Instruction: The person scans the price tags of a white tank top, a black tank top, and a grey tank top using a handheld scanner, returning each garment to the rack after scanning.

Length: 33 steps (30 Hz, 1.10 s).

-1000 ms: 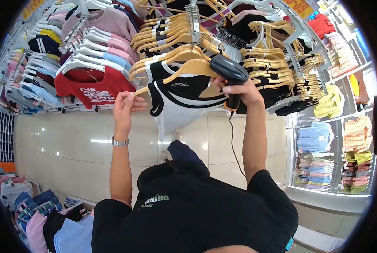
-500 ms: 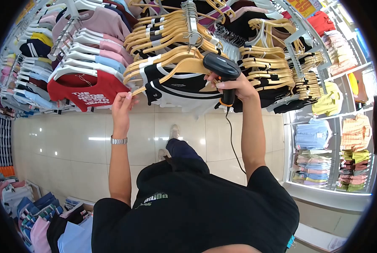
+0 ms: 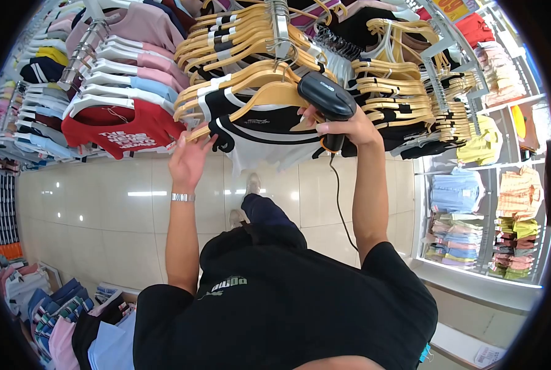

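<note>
Left hand (image 3: 191,161) lower; scanner (image 3: 327,97) nose up-left

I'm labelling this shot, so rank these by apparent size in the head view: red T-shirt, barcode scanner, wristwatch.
Largest to smallest:
1. red T-shirt
2. barcode scanner
3. wristwatch
The differences are plain, and no two look alike in size.

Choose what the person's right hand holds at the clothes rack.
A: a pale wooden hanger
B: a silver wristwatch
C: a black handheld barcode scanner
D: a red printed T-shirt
C: the right hand is closed around the grip of the black handheld barcode scanner, whose thin black cord hangs down beside the forearm.
</note>
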Each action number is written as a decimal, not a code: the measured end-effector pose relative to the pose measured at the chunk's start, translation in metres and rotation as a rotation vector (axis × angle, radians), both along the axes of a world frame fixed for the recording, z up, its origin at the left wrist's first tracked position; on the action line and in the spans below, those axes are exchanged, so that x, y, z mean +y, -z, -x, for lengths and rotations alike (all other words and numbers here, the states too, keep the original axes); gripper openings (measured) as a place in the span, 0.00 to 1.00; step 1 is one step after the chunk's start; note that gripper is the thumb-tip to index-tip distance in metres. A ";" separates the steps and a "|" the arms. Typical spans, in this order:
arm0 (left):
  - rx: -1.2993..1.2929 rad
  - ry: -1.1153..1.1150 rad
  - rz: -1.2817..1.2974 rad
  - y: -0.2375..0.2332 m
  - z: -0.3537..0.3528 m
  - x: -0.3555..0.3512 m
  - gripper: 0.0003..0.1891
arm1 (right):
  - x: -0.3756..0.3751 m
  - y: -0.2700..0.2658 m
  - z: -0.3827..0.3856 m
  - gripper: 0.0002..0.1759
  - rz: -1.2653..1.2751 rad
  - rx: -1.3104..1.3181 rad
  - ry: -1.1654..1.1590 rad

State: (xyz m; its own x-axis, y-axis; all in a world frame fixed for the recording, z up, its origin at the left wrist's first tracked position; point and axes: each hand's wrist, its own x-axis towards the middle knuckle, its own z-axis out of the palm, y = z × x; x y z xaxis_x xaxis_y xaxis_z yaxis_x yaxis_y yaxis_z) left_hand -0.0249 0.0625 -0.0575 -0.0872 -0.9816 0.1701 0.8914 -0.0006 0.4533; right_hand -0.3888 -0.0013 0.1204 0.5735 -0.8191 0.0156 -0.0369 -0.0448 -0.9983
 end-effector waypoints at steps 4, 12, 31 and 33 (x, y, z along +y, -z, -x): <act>0.063 0.264 0.083 0.013 0.014 -0.006 0.24 | -0.001 0.001 -0.004 0.25 -0.026 -0.019 -0.004; -0.855 0.196 -0.173 0.024 0.052 -0.005 0.41 | -0.005 0.006 -0.005 0.20 0.013 -0.015 0.008; -0.237 0.494 -0.420 0.059 0.051 0.047 0.23 | 0.128 0.067 0.053 0.19 -0.011 -0.252 0.164; -0.154 0.493 -0.426 0.050 0.053 0.053 0.23 | 0.150 0.084 0.038 0.25 -0.121 -0.131 0.221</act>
State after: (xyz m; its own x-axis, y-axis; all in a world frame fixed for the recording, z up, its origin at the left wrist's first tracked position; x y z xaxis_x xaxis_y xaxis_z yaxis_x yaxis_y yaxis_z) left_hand -0.0774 0.1157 -0.1074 -0.5352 -0.7990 -0.2740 0.6657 -0.5987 0.4455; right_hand -0.4267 0.1492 0.0360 0.3802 -0.9245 -0.0282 0.0968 0.0701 -0.9928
